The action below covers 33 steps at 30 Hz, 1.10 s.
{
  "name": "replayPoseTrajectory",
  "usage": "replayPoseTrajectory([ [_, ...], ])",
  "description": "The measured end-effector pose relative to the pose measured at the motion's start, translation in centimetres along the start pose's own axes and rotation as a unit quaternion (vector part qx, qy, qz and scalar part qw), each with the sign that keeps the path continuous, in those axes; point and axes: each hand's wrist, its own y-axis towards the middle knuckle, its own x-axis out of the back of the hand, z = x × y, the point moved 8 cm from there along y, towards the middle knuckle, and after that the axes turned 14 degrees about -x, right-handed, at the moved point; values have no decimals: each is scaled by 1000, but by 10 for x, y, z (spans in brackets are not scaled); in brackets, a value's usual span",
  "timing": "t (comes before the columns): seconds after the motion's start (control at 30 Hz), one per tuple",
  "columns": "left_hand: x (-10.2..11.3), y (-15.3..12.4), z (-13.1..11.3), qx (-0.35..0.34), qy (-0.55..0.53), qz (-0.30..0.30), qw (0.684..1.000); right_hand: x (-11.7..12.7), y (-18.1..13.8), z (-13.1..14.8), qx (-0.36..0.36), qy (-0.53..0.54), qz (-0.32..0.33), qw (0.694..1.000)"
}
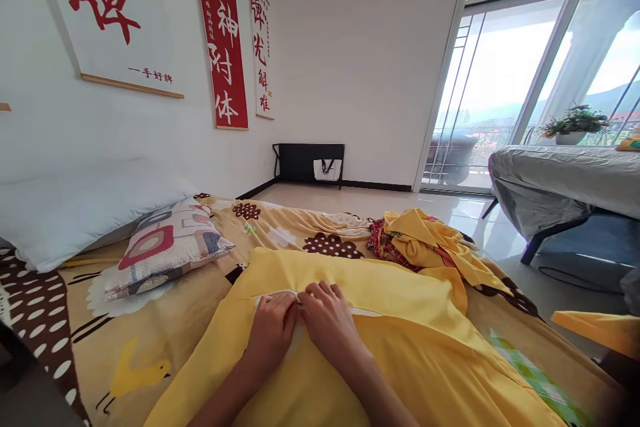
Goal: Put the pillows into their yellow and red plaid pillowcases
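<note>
A yellow pillowcase (400, 360) lies spread in front of me, looking filled out, with a white zipper (365, 312) running across its upper part. Over the zipper my two hands meet, fingertips nearly touching. My left hand (273, 330) is closed, thumb and fingers pinching the zipper's edge. Bent fingers of my right hand (327, 317) are closed at the same spot, where a small dark bit, perhaps the zipper pull, shows between the hands. White shows in the opening beneath the fingers.
A patterned cushion (175, 247) and a white pillow (90, 207) lie to the left on the patterned blanket (130, 360). Crumpled yellow cloth (430, 237) sits at the far right. Beyond it stands a covered table (560, 163); a black folded frame (300, 163) leans against the back wall.
</note>
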Motion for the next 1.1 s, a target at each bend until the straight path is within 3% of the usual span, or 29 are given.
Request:
replayPoseTrajectory([
  [0.1,-1,-2,2,1,6,-4,1000,-16,2,-3,-30,-4,39,999],
  [0.27,-1,-7,9,13,-10,1,1000,-24,-6,-14,-15,54,4,998],
  [0.77,15,-2,27,111,-138,-9,984,9,-14,-12,42,174,-115,977],
  [0.97,27,-12,45,120,-107,-23,987,6,-13,-17,33,177,-119,976],
  [1.1,34,-27,62,113,-29,-39,992,1,-13,-16,35,158,-110,981],
])
